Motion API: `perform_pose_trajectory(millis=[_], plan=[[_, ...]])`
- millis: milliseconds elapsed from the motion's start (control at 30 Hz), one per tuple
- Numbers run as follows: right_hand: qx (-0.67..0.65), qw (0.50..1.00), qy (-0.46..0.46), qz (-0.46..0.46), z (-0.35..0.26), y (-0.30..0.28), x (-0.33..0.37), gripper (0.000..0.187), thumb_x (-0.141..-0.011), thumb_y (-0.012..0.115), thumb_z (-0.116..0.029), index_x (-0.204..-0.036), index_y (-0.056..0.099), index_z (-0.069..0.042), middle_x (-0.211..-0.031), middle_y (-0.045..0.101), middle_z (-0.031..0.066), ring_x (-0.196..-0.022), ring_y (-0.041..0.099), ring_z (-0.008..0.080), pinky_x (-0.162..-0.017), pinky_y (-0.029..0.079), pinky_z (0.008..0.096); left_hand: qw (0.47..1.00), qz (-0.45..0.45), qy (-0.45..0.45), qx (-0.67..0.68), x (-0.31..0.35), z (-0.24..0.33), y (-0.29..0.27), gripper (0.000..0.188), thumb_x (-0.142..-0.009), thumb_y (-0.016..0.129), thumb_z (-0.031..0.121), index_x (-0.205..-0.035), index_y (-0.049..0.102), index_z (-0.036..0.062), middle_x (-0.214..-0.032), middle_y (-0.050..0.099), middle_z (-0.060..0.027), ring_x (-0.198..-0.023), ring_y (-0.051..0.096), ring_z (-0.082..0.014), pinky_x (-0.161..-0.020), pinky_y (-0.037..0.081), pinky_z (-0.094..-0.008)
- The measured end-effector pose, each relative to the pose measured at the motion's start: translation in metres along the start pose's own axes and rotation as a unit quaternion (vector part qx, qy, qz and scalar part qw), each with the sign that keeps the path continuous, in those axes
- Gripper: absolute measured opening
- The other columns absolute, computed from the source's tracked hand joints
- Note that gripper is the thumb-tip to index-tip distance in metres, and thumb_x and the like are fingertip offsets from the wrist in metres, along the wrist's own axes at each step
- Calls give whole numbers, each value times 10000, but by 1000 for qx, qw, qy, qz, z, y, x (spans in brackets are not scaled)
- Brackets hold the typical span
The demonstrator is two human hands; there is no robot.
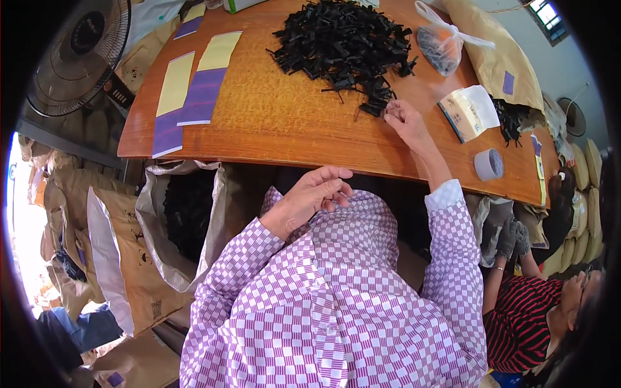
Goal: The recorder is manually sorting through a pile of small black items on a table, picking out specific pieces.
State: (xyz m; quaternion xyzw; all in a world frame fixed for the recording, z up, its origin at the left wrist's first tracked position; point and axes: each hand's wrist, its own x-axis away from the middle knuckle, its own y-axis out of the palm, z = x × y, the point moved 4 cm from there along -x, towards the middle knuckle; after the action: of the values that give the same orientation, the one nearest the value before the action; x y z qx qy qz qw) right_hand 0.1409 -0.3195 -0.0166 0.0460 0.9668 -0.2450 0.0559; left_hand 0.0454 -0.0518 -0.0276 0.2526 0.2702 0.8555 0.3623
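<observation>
Black pieces (343, 48) lay on the desk (291, 143) beside the curled right grip (396, 111), its hold unclear; the left grip (317, 196) hung loosely parted, empty.

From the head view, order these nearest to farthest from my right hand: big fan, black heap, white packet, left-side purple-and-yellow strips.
1. Black heap: beside the right hand.
2. White packet: right of the hand.
3. Purple-and-yellow strips: well left.
4. Big fan: far left.

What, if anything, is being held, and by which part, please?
The left hand looks empty; whether the right hand beside the black pile grips anything cannot be told.
</observation>
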Motion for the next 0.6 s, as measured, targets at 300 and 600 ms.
perform_pose_trajectory(millis=[300, 600], plan=[[175, 980, -16, 92, -11, -11, 7, 265, -851, 604, -288, -888, 608, -25, -711, 617, 124, -670, 604, 243, -625, 469, 348, 999, 21, -34, 33, -5, -23, -7, 194, -963, 485, 174, -1118, 537, 70, -948, 617, -84, -788, 616, -139, -634, 484, -207], [317, 940, 17, 126, 16, -22, -8, 239, -836, 573, -259, -828, 627, -26, -730, 636, 180, -677, 600, 331, -592, 465, 407, 990, 87, 34, -106, -3, -17, -10, 182, -958, 480, 138, -1118, 517, 59, -925, 606, -71, -766, 604, -126, -613, 470, -205]])
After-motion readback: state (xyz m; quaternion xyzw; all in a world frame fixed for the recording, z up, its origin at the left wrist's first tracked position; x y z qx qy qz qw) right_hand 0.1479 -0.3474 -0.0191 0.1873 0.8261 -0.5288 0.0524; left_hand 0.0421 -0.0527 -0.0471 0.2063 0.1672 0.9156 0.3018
